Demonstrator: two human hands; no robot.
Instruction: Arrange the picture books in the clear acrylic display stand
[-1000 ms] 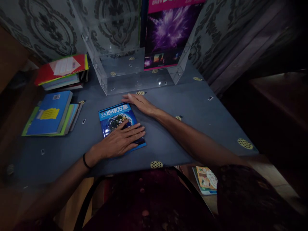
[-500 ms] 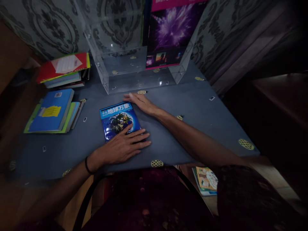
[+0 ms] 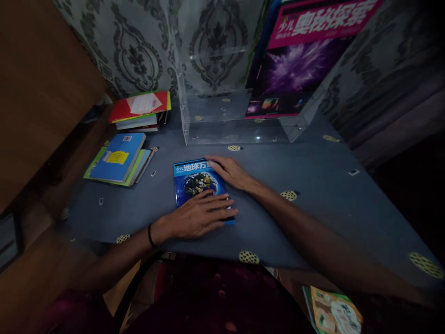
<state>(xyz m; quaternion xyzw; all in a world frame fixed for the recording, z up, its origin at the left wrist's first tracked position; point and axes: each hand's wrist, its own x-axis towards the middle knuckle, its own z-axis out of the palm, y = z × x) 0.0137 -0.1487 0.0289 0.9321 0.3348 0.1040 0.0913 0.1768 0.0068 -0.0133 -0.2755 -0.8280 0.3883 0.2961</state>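
Your left hand [image 3: 200, 215] is pressing flat on the book's [image 3: 196, 183] near edge, your right hand [image 3: 231, 171] lying open on its far right corner; its long axis is pointing away from you, with bare worktop [image 3: 313, 171] stretching rightward.

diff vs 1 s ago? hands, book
The right hand slid from the table beside the book onto its top right corner. The left hand stayed flat on the book's near edge, fingers spread. The camera swung left and up. The book, the book piles and the clear case lie as before.
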